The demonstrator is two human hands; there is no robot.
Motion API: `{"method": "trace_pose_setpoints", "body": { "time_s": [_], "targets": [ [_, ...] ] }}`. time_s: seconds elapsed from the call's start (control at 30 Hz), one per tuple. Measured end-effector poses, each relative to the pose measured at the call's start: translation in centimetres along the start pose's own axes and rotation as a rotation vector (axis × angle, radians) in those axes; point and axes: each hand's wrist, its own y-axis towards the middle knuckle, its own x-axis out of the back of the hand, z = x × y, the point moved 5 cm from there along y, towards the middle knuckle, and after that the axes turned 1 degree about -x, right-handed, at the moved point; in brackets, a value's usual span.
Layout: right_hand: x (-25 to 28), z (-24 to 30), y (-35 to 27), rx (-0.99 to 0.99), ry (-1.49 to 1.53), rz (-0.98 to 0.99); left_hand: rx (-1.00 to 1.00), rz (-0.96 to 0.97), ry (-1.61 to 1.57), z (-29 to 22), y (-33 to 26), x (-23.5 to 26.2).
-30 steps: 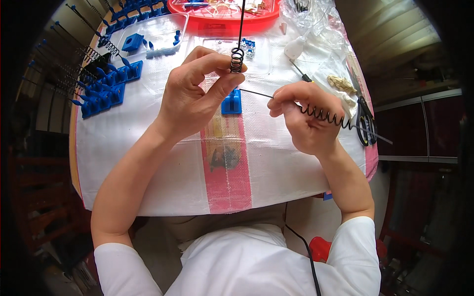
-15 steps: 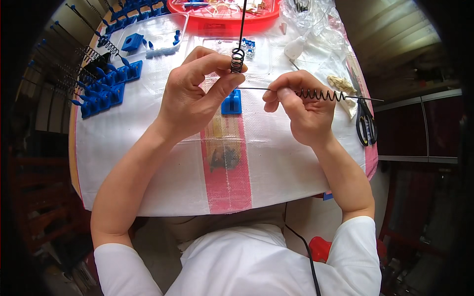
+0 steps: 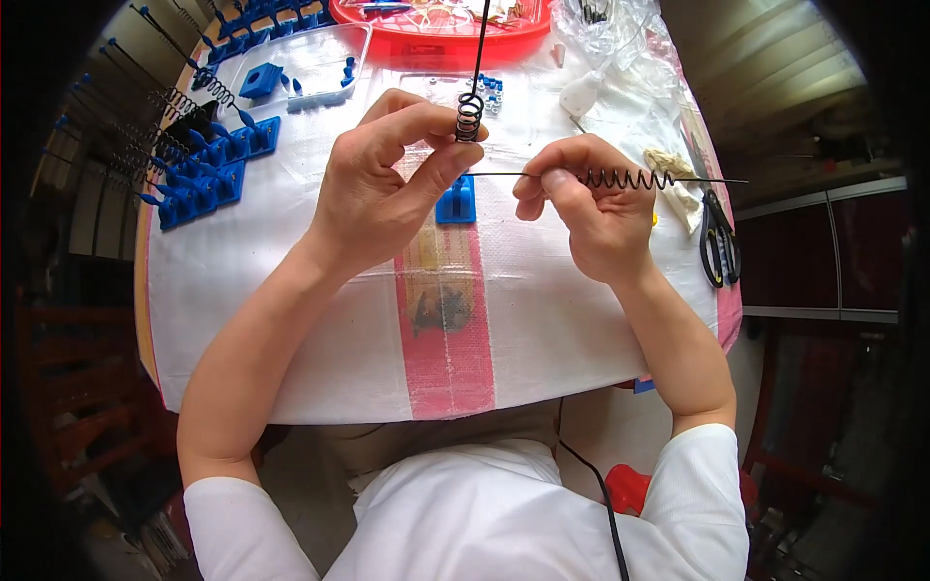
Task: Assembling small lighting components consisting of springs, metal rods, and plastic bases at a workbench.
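Between the thumb and fingers of my left hand [image 3: 392,169] a black wire coil [image 3: 469,116] is pinched upright, its straight end rising toward the far side. My right hand [image 3: 591,208] is closed on a second black coiled wire [image 3: 630,179], held sideways. One straight end of that wire reaches left to just below my left fingertips; the other sticks out past the right hand. Whether the two wires touch there is hidden by my fingers. Just below sits a small blue plastic block [image 3: 455,201] with upright ridges, on the table.
Blue stands [image 3: 208,179] with black springs and rods line the left side. A clear tray [image 3: 325,82] holds blue parts. Beyond are a red basin [image 3: 436,44] and clear plastic bags [image 3: 630,77]. Black scissors [image 3: 718,247] and a cream cloth [image 3: 675,184] lie at right.
The right hand's coiled wire has tilted slightly, its outer end rising a little. Both hands keep their grips and have hardly moved.
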Motion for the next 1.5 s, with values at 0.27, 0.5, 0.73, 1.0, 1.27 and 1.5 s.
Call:
{"method": "trace_pose_setpoints", "body": {
  "time_s": [0.27, 0.5, 0.73, 1.0, 1.27, 1.5],
  "targets": [
    [-0.05, -0.02, 0.07, -0.017, -0.012, 0.007, 0.009, -0.005, -0.01, 0.07, -0.05, 0.05],
    [0.03, -0.05, 0.23, -0.031, 0.016, 0.004, -0.018, 0.072, 0.039, 0.03, -0.11, 0.14],
    [0.25, -0.04, 0.26, -0.012, 0.004, -0.009, 0.024, -0.005, -0.015, 0.01, -0.04, 0.05],
    [0.16, -0.14, 0.23, -0.024, 0.016, -0.003, 0.005, -0.009, 0.007, 0.03, -0.01, 0.09],
    [0.37, -0.03, 0.11, -0.018, 0.007, -0.008, 0.004, 0.044, 0.032, 0.14, -0.11, 0.2],
    [0.43, 0.1, -0.08, -0.022, 0.0, -0.005, 0.002, -0.011, 0.001, 0.01, 0.0, 0.11]
  ]
}}
